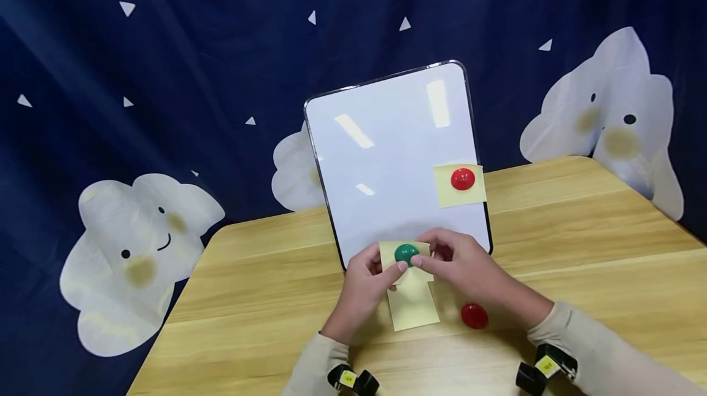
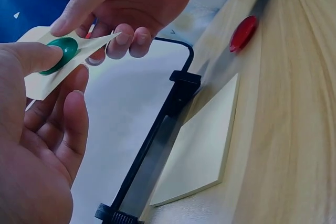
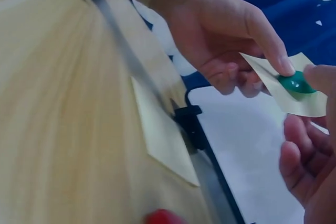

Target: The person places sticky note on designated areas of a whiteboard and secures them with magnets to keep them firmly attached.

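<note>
Both hands hold up a yellow sticky note [image 1: 389,252] with a glossy green round magnet [image 1: 406,253] on its face. In the left wrist view, the left hand [image 1: 359,291] has its thumb on the green magnet [image 2: 67,51] and its fingers behind the paper. The right hand [image 1: 472,267] pinches the note from the other side, thumb at the magnet's edge and fingers behind. One corner of the paper bends outward in the left wrist view. Just behind the hands stands a whiteboard [image 1: 386,156], its lower edge partly hidden by them.
On the board's right edge, a red magnet [image 1: 463,179] sits on another sticky note [image 1: 446,195]. A pad of yellow notes [image 1: 414,310] lies on the wooden table [image 1: 254,298] below the hands. Another red magnet [image 1: 474,316] lies right of the pad. Black clips [image 2: 185,85] support the board.
</note>
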Tool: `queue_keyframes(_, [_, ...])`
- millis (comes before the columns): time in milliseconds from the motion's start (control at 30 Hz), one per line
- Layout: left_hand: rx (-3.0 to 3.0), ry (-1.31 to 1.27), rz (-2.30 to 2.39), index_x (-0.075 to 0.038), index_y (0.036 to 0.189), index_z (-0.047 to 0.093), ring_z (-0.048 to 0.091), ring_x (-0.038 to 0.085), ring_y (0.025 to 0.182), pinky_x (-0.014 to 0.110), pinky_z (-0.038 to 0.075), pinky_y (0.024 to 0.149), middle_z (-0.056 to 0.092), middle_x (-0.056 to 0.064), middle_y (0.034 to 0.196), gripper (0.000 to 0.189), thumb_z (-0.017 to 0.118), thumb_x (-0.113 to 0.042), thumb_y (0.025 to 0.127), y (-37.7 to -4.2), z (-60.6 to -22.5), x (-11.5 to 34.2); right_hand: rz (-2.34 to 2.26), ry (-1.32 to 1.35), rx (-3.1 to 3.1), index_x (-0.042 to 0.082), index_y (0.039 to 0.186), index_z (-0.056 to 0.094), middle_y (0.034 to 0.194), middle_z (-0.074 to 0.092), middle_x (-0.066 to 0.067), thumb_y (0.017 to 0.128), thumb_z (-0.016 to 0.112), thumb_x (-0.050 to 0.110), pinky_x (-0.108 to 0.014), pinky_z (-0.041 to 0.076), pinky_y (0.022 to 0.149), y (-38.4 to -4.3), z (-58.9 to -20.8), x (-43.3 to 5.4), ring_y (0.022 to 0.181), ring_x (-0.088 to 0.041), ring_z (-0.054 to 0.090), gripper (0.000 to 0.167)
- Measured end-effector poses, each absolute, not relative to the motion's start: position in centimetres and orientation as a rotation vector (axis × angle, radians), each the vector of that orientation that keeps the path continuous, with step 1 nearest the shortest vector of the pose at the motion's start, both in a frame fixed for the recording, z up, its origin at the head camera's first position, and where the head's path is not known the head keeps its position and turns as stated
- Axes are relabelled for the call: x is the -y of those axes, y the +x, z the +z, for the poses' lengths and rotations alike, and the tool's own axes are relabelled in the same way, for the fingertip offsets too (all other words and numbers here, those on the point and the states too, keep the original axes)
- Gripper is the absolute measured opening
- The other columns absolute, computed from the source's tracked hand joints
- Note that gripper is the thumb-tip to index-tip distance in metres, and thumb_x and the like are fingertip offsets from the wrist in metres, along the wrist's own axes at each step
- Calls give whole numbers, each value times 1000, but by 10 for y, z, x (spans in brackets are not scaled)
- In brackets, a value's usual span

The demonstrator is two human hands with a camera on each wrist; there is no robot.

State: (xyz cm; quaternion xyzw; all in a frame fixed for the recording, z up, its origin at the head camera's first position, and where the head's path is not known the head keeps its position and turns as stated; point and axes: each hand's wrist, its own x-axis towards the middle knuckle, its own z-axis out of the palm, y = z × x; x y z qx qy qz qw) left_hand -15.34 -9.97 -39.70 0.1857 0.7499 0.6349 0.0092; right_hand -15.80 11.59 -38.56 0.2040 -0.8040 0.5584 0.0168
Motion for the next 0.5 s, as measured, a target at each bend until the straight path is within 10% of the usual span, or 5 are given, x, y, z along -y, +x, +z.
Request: queue_keyframes(500, [-2364,549,2065,-3,117,64,61,13,71,29,56,60,66,7,90,26,71,-15,95,-156,-394,102,1607,929,2660,18,90,70,71,57,0,92,74,34,-26,42,53,-183,-362,-115,65,-19,53,16])
